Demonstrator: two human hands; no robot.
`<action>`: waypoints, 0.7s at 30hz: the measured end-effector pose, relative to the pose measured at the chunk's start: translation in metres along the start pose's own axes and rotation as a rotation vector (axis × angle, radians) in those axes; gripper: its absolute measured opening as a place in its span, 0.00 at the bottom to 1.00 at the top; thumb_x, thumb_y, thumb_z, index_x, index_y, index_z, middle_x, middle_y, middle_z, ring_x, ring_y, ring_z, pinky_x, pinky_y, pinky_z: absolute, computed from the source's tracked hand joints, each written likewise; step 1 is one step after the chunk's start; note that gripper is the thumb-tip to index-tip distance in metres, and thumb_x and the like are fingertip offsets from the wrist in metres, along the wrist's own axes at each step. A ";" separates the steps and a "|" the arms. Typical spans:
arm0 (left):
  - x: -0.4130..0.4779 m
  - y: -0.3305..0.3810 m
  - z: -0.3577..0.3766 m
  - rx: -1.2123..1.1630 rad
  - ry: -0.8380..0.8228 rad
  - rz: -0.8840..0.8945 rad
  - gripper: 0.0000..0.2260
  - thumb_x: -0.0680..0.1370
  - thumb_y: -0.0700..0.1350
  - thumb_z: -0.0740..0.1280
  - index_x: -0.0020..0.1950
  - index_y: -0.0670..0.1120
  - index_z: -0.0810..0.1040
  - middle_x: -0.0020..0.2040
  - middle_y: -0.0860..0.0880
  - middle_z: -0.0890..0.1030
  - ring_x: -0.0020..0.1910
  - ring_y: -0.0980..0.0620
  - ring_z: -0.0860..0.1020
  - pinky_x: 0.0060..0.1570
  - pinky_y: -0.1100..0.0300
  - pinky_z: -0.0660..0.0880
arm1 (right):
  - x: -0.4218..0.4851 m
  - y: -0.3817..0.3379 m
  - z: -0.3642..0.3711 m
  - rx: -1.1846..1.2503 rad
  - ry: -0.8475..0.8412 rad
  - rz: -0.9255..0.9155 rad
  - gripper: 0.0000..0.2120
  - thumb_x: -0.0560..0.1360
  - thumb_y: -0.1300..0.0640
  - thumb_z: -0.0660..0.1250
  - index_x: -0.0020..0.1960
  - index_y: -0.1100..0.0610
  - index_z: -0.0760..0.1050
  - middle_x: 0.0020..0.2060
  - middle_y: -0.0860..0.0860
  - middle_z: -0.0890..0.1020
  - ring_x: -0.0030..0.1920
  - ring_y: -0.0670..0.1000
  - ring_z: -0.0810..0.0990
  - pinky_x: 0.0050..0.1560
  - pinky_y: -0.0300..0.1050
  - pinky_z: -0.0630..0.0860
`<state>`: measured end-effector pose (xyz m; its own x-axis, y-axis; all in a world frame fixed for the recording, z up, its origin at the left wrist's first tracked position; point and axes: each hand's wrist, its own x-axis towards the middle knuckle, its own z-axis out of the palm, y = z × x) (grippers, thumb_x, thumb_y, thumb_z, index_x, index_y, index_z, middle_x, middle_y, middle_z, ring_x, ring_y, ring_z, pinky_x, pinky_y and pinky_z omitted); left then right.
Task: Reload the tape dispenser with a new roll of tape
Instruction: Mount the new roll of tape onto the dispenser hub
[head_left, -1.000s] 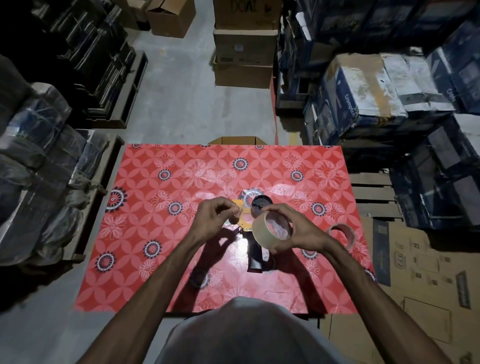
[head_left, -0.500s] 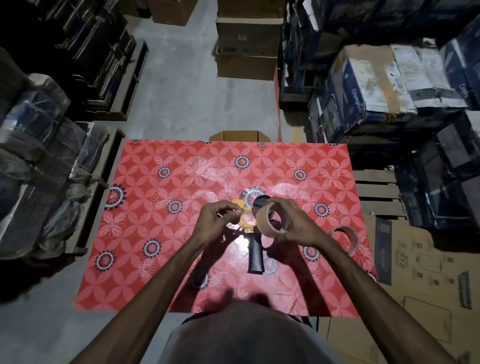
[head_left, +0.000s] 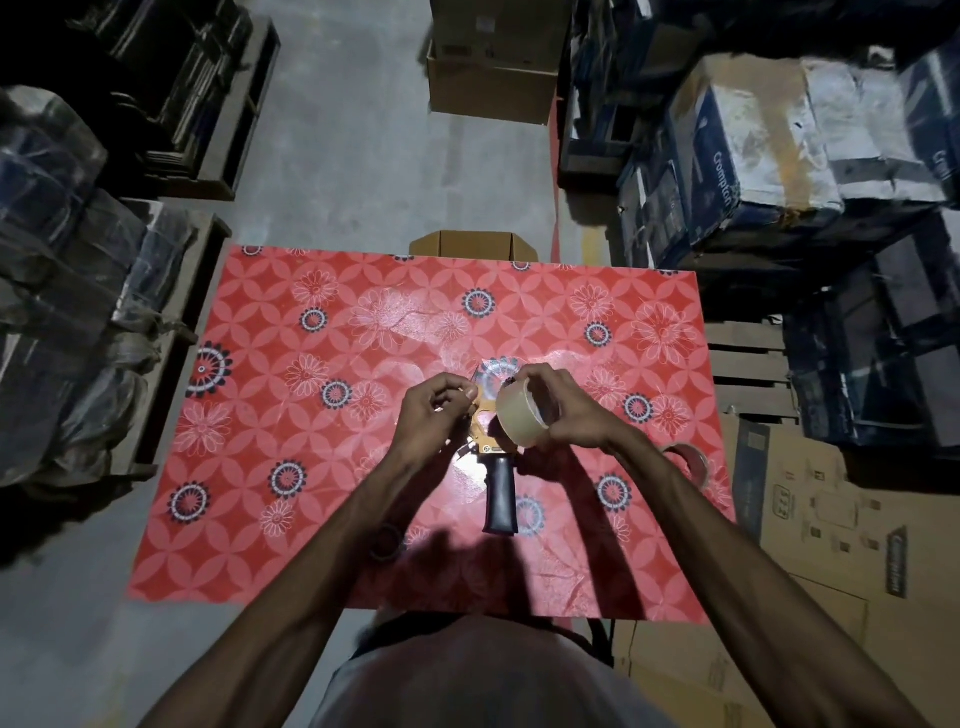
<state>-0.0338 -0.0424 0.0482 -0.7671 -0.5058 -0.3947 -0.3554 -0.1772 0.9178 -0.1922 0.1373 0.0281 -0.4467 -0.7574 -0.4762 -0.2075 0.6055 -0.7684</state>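
Note:
A tape dispenser (head_left: 497, 486) with an orange frame and a black handle lies on the red flowered table (head_left: 322, 447), handle toward me. My right hand (head_left: 563, 410) grips a tan tape roll (head_left: 521, 415) held over the dispenser's frame, opening tilted to the right. My left hand (head_left: 436, 410) pinches something small at the frame's left side, fingertips close to the roll; I cannot tell what it holds. The dispenser's hub is mostly hidden behind the roll.
An empty-looking tape ring (head_left: 688, 460) lies near the table's right edge. Stacked cardboard boxes (head_left: 753, 150) crowd the right side, wrapped bundles (head_left: 57, 291) the left. A flattened carton (head_left: 831, 545) lies on the floor to the right. An open box (head_left: 472, 244) stands behind the table.
My right hand has brought the roll up and left, closer onto the dispenser's frame. My left hand stays pinched beside it.

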 end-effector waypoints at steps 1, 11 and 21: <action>0.001 0.001 0.001 -0.002 -0.001 0.006 0.03 0.81 0.33 0.70 0.49 0.38 0.82 0.38 0.40 0.78 0.32 0.52 0.78 0.31 0.63 0.76 | -0.003 0.001 0.005 0.079 0.001 0.004 0.37 0.66 0.70 0.77 0.71 0.54 0.68 0.59 0.52 0.68 0.60 0.52 0.70 0.48 0.35 0.72; 0.005 -0.010 -0.014 0.212 -0.086 0.088 0.02 0.80 0.40 0.74 0.48 0.44 0.86 0.41 0.34 0.84 0.39 0.48 0.82 0.42 0.52 0.80 | -0.013 0.011 0.015 0.002 0.231 0.074 0.43 0.63 0.51 0.85 0.73 0.53 0.68 0.64 0.53 0.75 0.62 0.54 0.75 0.60 0.50 0.75; 0.001 -0.026 -0.023 0.162 0.038 0.034 0.04 0.81 0.37 0.72 0.51 0.36 0.84 0.43 0.40 0.83 0.36 0.59 0.84 0.37 0.65 0.80 | -0.018 0.013 -0.020 -0.360 0.064 -0.025 0.51 0.62 0.49 0.84 0.78 0.52 0.63 0.68 0.52 0.74 0.64 0.54 0.75 0.60 0.47 0.71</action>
<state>-0.0128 -0.0573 0.0250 -0.7608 -0.5410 -0.3585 -0.4132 -0.0222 0.9104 -0.2042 0.1635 0.0349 -0.4886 -0.7633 -0.4226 -0.5074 0.6426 -0.5741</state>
